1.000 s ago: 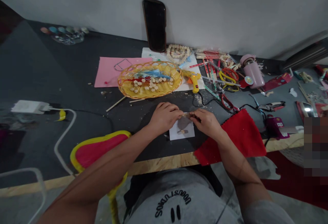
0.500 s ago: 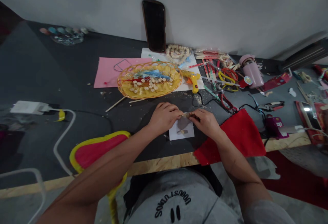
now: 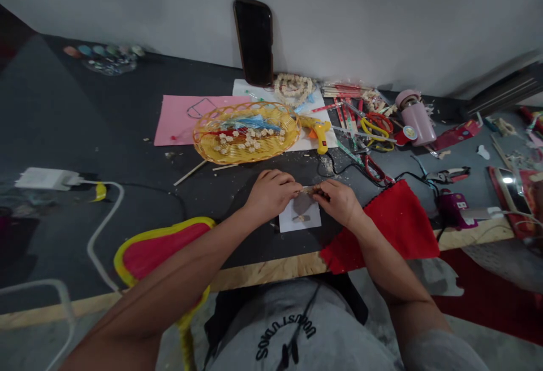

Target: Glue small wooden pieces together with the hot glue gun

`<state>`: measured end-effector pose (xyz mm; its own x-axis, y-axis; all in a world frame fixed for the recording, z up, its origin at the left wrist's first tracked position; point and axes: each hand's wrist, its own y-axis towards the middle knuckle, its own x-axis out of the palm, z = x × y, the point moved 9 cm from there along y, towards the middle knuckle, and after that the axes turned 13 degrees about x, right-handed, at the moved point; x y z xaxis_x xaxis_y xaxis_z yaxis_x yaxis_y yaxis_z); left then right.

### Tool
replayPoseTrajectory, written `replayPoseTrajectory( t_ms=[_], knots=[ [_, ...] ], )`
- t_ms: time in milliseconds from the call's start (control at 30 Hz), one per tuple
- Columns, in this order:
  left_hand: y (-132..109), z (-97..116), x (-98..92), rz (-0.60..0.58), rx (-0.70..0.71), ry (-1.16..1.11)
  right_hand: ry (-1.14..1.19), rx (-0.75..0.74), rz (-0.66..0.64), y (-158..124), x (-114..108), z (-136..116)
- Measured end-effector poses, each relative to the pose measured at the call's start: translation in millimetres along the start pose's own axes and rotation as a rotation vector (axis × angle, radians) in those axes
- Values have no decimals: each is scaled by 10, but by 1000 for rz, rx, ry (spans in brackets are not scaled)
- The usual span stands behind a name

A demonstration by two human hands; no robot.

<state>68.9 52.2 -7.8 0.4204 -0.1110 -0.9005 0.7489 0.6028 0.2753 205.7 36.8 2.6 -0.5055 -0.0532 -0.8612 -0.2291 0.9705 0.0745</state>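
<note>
My left hand [image 3: 274, 193] and my right hand [image 3: 339, 201] are both closed, fingertips pinching the two ends of a small pale stick-like piece [image 3: 307, 190]. Its exact kind is too small to make out. Beneath it on the dark table lies a white square of paper [image 3: 291, 223] with a small printed or lying shape in its middle. Beyond my hands stands a yellow woven basket [image 3: 246, 156] holding small cream flower-like pieces and blue and red tassels. To its right a yellow glue gun [image 3: 322, 136] lies with its light lit.
Red cloth [image 3: 401, 218] lies under my right forearm. Scissors [image 3: 375, 169], pliers [image 3: 449, 175] and a pink bottle [image 3: 418, 122] are to the right. A phone [image 3: 255, 43] leans on the wall. A white charger [image 3: 48, 178] with its cable lies left, near a pink-and-yellow padded shape [image 3: 169, 246].
My hands keep nearly the same pose and hold on the small piece. The whole view has shifted very slightly. A dark cord-like line now shows across the shirt front.
</note>
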Motion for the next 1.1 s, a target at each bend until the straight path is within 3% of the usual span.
replayPoseTrajectory(
  t_ms=[567,900,1100],
  knots=[
    [-7,-14,15,9,-2,-21,59,-6,28,-15,-114,6],
    [-9,-6,14,12,12,-5,87,-7,35,5,-62,31],
    [-10,-7,9,13,5,-21,97,-55,93,3,-108,-12]
  ],
)
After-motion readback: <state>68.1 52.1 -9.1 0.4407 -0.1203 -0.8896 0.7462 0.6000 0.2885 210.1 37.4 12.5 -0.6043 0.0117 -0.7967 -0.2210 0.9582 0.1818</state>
